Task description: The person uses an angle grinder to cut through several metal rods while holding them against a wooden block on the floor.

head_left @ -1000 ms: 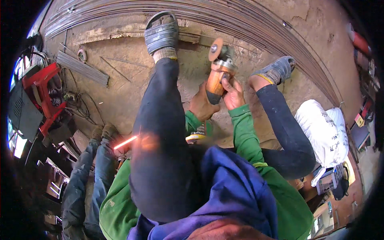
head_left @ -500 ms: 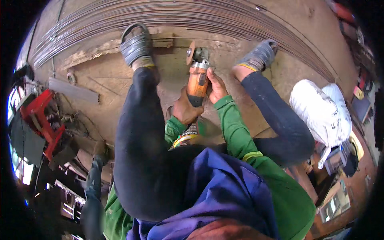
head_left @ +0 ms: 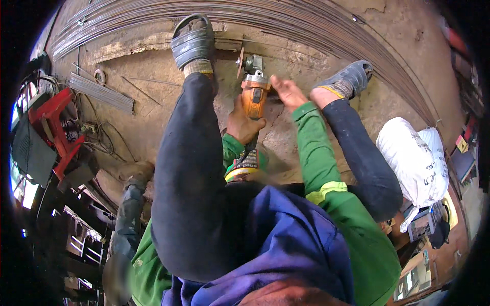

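Note:
Between my feet I hold an orange angle grinder (head_left: 253, 102) with a silver gear head and a thin brown disc (head_left: 241, 63) seen nearly edge-on at its far left side. My left hand (head_left: 241, 123) wraps round the rear of the grinder's body, thumb across the near end. Just right of the tool, my right hand (head_left: 290, 94) is apart from it, with its fingers stretched out, slightly blurred and holding nothing. A can-like container with a coloured label (head_left: 244, 164) stands below my left wrist, partly hidden by my sleeve and leg.
Long thin metal rods (head_left: 286, 18) curve across the far floor. At the left lie short metal bars (head_left: 102, 92), a small ring (head_left: 100, 76), cables and a red metal frame (head_left: 56, 127). White sacks (head_left: 411, 160) stand right of my knee. Another person's leg (head_left: 130, 219) shows lower left.
My right hand has let go of the grinder's side and moved to the right with its fingers extended. My left hand keeps its hold. The whole view has shifted slightly.

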